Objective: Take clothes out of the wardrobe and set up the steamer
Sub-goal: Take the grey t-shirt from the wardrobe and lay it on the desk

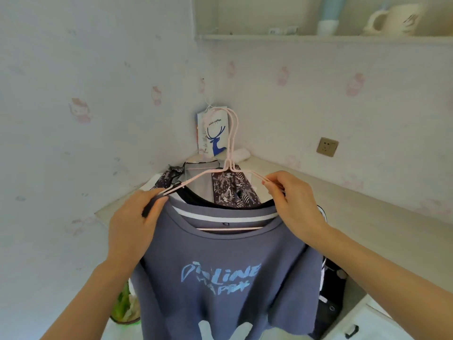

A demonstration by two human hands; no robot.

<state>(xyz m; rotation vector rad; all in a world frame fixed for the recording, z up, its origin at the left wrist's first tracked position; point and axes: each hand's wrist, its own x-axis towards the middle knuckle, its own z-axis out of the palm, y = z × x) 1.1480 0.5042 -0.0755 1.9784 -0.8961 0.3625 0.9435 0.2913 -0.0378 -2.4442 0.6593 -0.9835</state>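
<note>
clothes [225, 266] on hangers [229, 168] in left hand [132, 224] and right hand [291, 202], paper bag [213, 133] behind.

We count two hands, left hand [132, 224] and right hand [291, 204]; at least two pink wire hangers [229, 168]; one grey-blue T-shirt [220, 253]; one patterned garment [230, 190]; one cream mug [397, 18] and one blue-and-white cup [329, 15] on the shelf [269, 37]; one wall socket [327, 146]; one coffee bag [213, 133].
</note>
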